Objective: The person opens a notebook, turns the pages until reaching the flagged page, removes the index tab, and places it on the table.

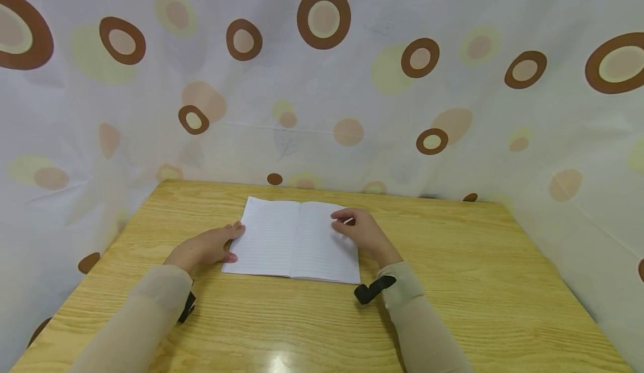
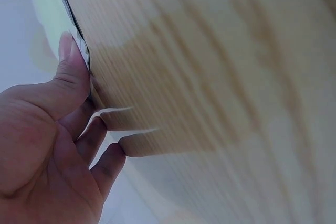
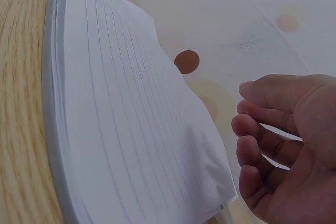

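An open notebook with lined white pages lies flat on the wooden table. My left hand rests at the notebook's left edge, fingertips on the page border and thumb lower down by the same edge. The left wrist view shows that left hand with its thumb against the notebook's edge and fingers extended beside it. Over the right page hovers my right hand, fingers loosely bent with nothing between them. In the right wrist view the right hand is beside the outer edge of the lined page, apart from it.
The wooden table extends around the notebook on all sides. A white curtain with brown and pale circles hangs behind the table and along both sides. A black strap is around the right wrist.
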Tool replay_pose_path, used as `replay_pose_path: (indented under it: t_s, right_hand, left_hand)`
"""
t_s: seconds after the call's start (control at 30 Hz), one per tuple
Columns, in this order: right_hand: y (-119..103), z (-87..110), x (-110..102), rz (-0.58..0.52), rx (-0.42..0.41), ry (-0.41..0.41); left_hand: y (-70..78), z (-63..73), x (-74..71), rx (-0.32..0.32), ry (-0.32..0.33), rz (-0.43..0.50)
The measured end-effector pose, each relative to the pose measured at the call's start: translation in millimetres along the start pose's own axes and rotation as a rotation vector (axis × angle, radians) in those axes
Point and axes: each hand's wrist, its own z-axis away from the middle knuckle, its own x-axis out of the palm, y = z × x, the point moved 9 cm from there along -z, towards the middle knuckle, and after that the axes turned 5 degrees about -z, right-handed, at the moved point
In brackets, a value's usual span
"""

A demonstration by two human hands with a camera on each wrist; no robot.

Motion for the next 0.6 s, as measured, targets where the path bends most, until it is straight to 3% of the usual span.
replay_pose_path:
  t_s: [0.6]
  right_hand:
    - [13.4, -0.1, -12.4, -0.069, 0.007, 0.017]
  left_hand:
    - [2.7, 3.5, -0.8, 0.003, 0.008, -0.003]
